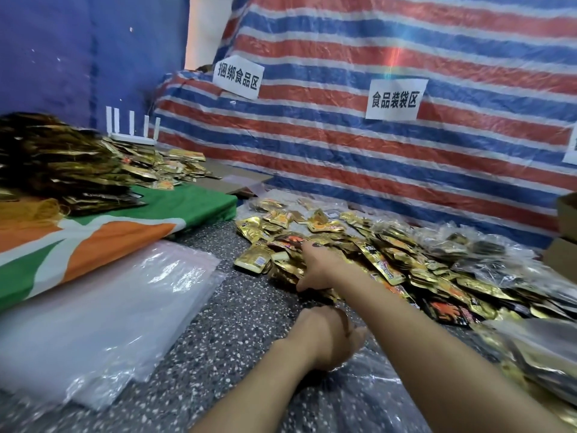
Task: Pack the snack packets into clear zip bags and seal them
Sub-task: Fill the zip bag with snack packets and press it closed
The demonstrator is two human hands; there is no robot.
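Gold snack packets [390, 248] heaped on speckled floor [243, 323]. Right hand [315, 267] clasps handful at heap's near-left edge. Left hand [324, 335] at clear zip bag [359, 389] edge, grip unclear. Bare floor strip between heap and bag stack [109, 307].

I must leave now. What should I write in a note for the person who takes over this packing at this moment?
The right hand grips a handful from the snack packets pile on the floor.
The left hand rests at a clear bag lying in front; its fingers are hidden, so the grip is unclear.
The empty zip bags are stacked to the left.
Done: some filled bags lie on the right; the seals are not readable.
Left: many loose packets. Fill this bag, seal it, continue.
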